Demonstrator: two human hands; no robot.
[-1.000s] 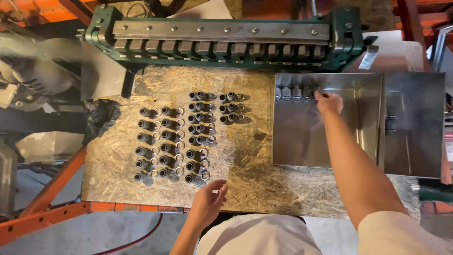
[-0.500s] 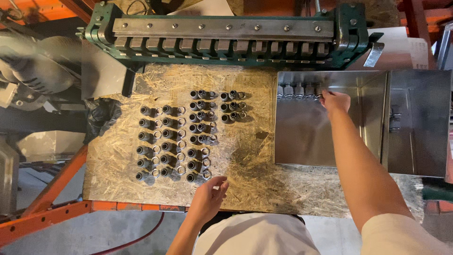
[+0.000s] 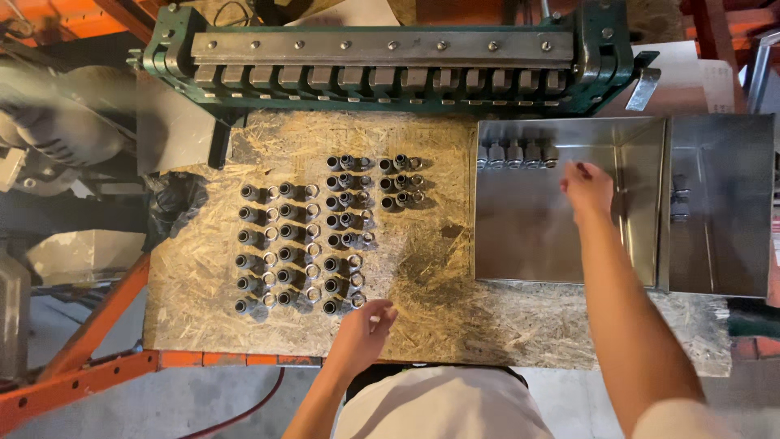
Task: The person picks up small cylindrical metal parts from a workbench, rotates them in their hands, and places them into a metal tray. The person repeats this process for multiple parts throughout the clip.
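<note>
1. Apparently the fittings [image 3: 325,236] are being moved into the steel tray [image 3: 528,236], where five already stand in a row [image 3: 515,154].
2. Right hand [image 3: 587,191] hovers there, fingers loosely apart, empty.
3. Left hand [image 3: 366,329] rests open beside the board's nearest fitting; the next move calls for pinching one.

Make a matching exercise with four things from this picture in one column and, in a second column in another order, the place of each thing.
Things:
1. right hand
2. left hand
3. green metal machine
4. black bag

Places:
A. along the far edge of the board
B. at the left edge of the board
C. over the shiny metal tray, near the row of parts at its far wall
D. at the near edge of the board, beside the rows of small fittings

Pairs: 1-C, 2-D, 3-A, 4-B
</note>
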